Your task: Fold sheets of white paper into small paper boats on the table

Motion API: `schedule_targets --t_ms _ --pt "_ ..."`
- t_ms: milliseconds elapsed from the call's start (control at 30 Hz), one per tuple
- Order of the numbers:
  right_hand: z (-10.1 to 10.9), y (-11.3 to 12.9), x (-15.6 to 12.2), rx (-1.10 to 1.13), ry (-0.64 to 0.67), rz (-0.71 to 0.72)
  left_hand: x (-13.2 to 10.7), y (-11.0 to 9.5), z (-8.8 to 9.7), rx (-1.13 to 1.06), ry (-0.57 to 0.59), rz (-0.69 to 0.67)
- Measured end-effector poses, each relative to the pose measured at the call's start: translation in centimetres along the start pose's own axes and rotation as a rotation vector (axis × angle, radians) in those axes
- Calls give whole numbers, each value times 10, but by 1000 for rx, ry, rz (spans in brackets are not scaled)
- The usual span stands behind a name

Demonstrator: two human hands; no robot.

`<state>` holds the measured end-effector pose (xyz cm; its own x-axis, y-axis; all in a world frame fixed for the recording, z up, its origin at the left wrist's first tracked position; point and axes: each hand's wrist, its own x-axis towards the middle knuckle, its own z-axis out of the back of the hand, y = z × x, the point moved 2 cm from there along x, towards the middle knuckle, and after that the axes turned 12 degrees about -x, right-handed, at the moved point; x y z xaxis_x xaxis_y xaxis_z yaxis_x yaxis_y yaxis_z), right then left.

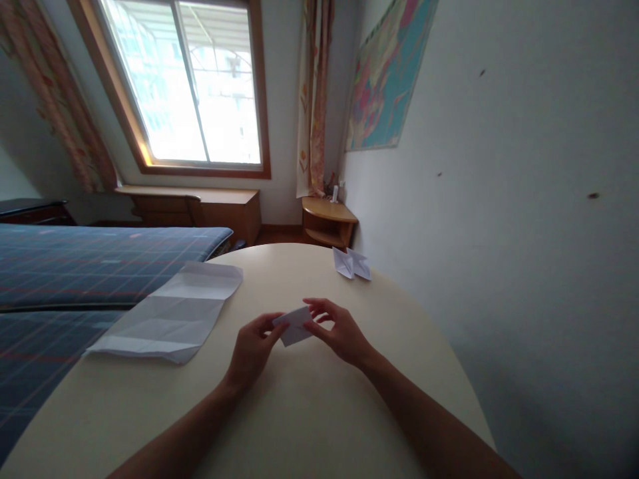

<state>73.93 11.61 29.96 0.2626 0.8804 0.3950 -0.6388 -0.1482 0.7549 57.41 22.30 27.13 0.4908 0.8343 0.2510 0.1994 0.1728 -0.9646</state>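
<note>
A small folded white paper (295,326) is held up between both hands above the round cream table (319,412). My left hand (254,346) pinches its left edge, thumb in front and fingers behind. At the right edge, my right hand (339,330) grips it between thumb and fingers, with the upper fingers curled over the top corner. A diagonal fold line crosses the paper's face. Its back side is hidden from me.
Creased white sheets (174,313) lie at the table's left side. Pointed folded paper shapes (352,264) stand near the far right edge. A plaid mattress (100,266) borders the table on the left, and a white wall (524,266) on the right.
</note>
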Motion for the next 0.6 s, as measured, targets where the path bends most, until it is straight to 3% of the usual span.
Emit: schedule_targets --t_ms 133,367,600 --pt "-1 3 -1 -17 16 32 -3 0 -1 54 40 -64" --pt "-2 -6 2 11 -47 10 -1 0 0 63 14 -94" --pt "-2 8 -2 -97 -31 89 -6 -12 -3 148 27 -205"
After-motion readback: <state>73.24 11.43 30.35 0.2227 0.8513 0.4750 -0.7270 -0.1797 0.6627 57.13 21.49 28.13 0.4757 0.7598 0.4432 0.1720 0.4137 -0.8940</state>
